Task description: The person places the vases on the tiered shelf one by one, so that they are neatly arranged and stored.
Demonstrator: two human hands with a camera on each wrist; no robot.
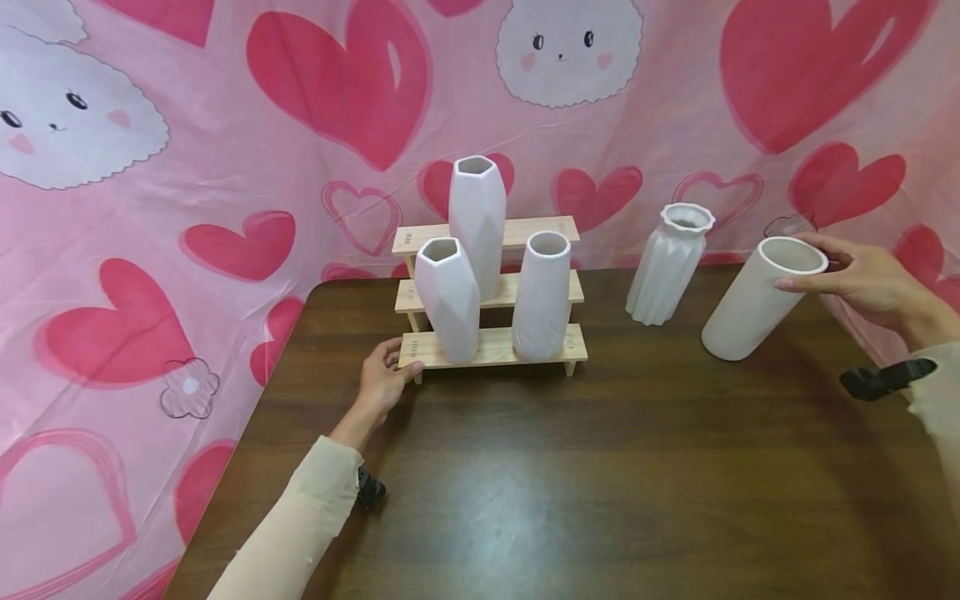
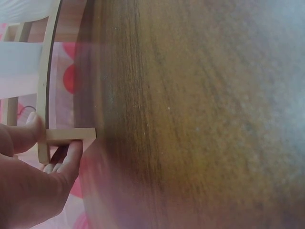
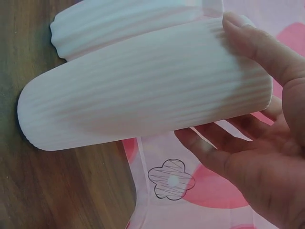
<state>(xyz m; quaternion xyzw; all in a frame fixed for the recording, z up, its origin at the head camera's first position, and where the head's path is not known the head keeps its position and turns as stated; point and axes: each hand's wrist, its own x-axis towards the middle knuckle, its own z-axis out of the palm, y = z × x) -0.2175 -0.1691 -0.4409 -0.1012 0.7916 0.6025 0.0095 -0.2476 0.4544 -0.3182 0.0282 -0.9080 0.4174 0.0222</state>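
At the right of the head view, my right hand point(image 1: 873, 279) grips a white cylindrical vase point(image 1: 757, 304) near its rim, thumb on one side and fingers on the other. Fine ribs run along this vase point(image 3: 143, 90) in the right wrist view. My left hand point(image 1: 382, 379) pinches the left end of the lowest step of a three-tier wooden stand point(image 1: 495, 346), thumb on top and fingers beneath by the leg. Two white vases stand on the lowest step: a faceted one point(image 1: 450, 300) and a rounder one point(image 1: 542, 296). A taller faceted vase point(image 1: 477, 217) stands on the middle step.
A fluted white vase point(image 1: 667, 267) with a scalloped rim stands on the brown wooden table point(image 1: 525, 483), just left of the held vase. Behind and beside the table hangs a pink cloth point(image 1: 450, 83) with hearts and white animal faces.
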